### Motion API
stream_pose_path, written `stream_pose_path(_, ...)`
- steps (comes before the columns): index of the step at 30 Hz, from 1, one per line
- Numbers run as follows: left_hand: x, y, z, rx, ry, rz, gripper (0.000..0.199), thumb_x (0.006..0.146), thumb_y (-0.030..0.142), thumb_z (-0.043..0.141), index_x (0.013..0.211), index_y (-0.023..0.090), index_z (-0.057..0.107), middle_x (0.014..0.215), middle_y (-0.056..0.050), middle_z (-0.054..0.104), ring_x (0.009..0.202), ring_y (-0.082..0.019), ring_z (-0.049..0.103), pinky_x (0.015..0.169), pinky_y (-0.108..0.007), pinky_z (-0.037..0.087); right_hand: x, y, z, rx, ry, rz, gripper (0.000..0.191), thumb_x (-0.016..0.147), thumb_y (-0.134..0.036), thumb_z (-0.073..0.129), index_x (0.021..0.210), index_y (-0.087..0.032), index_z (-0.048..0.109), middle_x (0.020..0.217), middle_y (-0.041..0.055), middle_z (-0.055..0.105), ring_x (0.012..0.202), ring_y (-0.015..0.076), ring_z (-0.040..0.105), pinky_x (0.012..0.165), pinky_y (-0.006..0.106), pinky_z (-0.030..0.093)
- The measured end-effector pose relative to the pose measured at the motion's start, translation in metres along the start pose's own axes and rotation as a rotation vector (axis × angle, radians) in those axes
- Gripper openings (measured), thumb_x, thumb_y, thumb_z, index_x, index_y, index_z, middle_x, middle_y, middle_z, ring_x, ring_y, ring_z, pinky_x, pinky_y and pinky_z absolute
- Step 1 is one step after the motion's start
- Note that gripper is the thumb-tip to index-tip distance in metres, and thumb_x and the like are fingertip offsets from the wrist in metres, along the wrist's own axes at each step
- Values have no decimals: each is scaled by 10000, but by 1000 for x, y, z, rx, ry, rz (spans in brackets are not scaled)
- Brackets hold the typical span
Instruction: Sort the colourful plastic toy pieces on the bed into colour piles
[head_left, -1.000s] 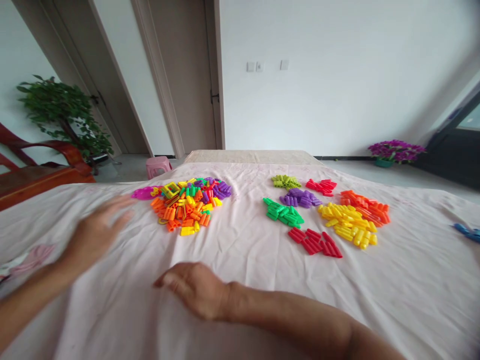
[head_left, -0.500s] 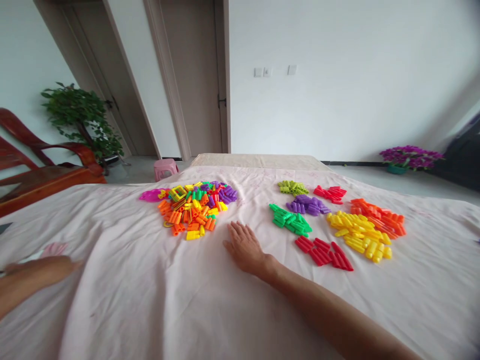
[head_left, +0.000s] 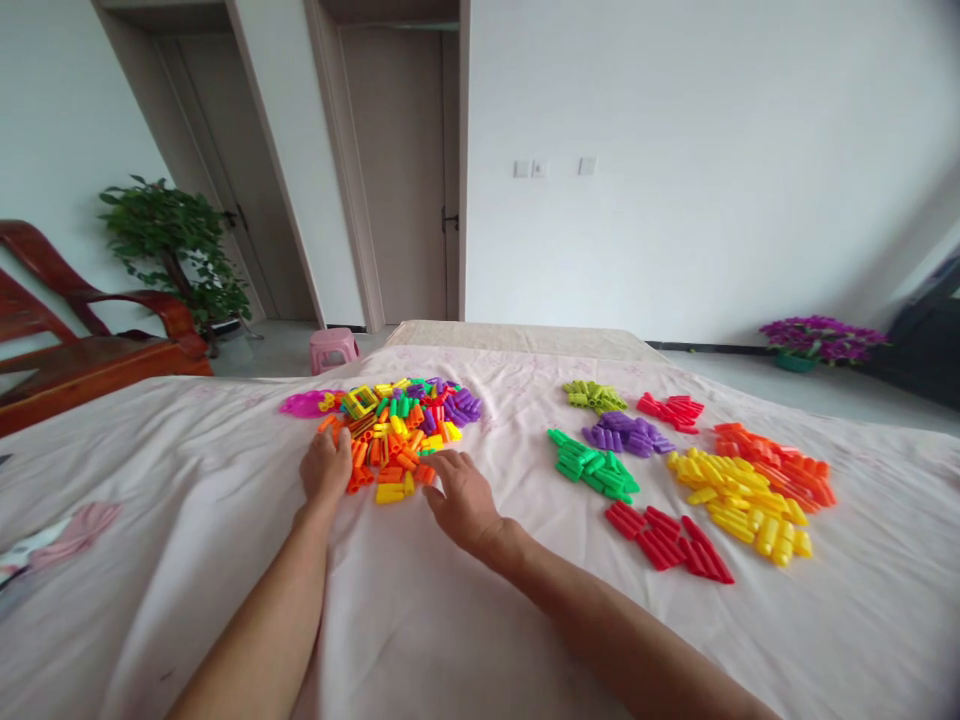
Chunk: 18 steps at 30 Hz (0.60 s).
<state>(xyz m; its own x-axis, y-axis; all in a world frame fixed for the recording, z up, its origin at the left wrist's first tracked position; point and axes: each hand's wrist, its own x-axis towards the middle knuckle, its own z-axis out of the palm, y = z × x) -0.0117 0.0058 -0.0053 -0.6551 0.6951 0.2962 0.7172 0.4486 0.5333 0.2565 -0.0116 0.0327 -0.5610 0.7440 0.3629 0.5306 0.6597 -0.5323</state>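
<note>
A mixed pile of colourful plastic tube-shaped toy pieces [head_left: 397, 440] lies on the pale cloth, mostly orange in front with yellow, green, purple and red behind. My left hand [head_left: 327, 472] is at the pile's left edge, close against orange pieces, its fingers pointing forward and partly bent. On the opposite side, my right hand [head_left: 463, 502] reaches to the front right edge, fingers extended and thumb apart. Neither hand visibly holds a piece. Whether the fingertips touch the pieces is hard to make out.
To the right lie groups sorted by colour: olive green [head_left: 592, 395], purple [head_left: 628, 433], green [head_left: 594, 467], yellow [head_left: 739, 500], orange-red [head_left: 776, 462] and two red ones [head_left: 670, 543]. A magenta plastic item [head_left: 304, 404] sits left of the pile. A pink-and-white cloth [head_left: 67, 540] is at far left.
My left hand has moved from the far left, near the pink-and-white cloth, to the pile's left edge. My right hand has shifted slightly left, up to the pile's right side.
</note>
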Motion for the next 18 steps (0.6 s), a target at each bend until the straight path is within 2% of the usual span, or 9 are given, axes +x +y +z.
stream_pose_path(3,-6,-2,6,-32,2,-4,592,958,468,315,1352,114,579,1420,-223,533,1286,-349,527,1078,-475,415,15,18,9,-96,16,37,449,877,-299,682,1314,-222,617,1268,95,641,1145,257,560,972,358,484)
stream_pose_path(6,0,-4,6,-74,4,7,589,958,466,297,1356,139,584,1411,-187,554,1300,-322,518,1088,-449,421,17,25,19,-152,-12,38,443,850,-379,719,1267,-247,644,1206,88,647,1092,260,568,935,364,492)
stream_pose_path(11,9,-8,7,-108,23,-13,568,953,464,303,1316,166,622,1352,-163,606,1258,-300,547,1067,-425,442,11,28,26,-100,24,36,315,851,-315,702,1155,-233,681,1110,88,660,1068,237,590,938,345,490)
stream_pose_path(14,9,-7,4,-116,9,-12,541,944,457,333,1277,175,653,1330,-160,619,1223,-296,568,1031,-413,462,4,34,14,55,42,103,384,817,-245,709,1195,-211,655,1122,85,660,966,195,646,864,303,526)
stream_pose_path(18,10,-9,0,-95,-52,-17,547,908,477,401,1276,166,659,1301,-185,628,1136,-353,599,938,-476,494,-8,51,-30,96,139,138,457,806,-217,705,1255,-190,618,1141,77,663,874,158,672,804,280,536)
